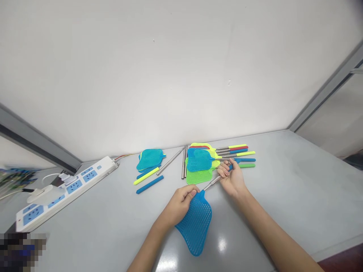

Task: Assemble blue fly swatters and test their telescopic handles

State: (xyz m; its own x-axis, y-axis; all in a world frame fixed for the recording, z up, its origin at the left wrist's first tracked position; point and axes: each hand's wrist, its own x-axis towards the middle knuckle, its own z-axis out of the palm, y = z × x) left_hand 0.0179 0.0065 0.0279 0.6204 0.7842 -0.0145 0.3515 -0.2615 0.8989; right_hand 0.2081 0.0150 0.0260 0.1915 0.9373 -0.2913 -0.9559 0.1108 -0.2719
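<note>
A blue fly swatter [197, 223] with a perforated head is held between my two hands above the table, its head hanging toward me. My left hand [181, 204] pinches the head by its upper left edge near the neck. Closed round the metal shaft and blue handle end is my right hand [233, 177]. Behind it lies a pile of fly swatters [200, 175] in blue, green, yellow and red, handles pointing right. To the left are loose swatter heads [150, 158], a yellow handle [146, 176], a blue handle [149, 184] and bare metal rods [170, 160].
A white power strip [93, 175] with blue sockets runs diagonally along the left, with a white plug-in adapter [47, 194] and cables. The grey table [286, 181] meets a white wall [170, 75] at the back. Blurred items [17, 183] lie at the far left.
</note>
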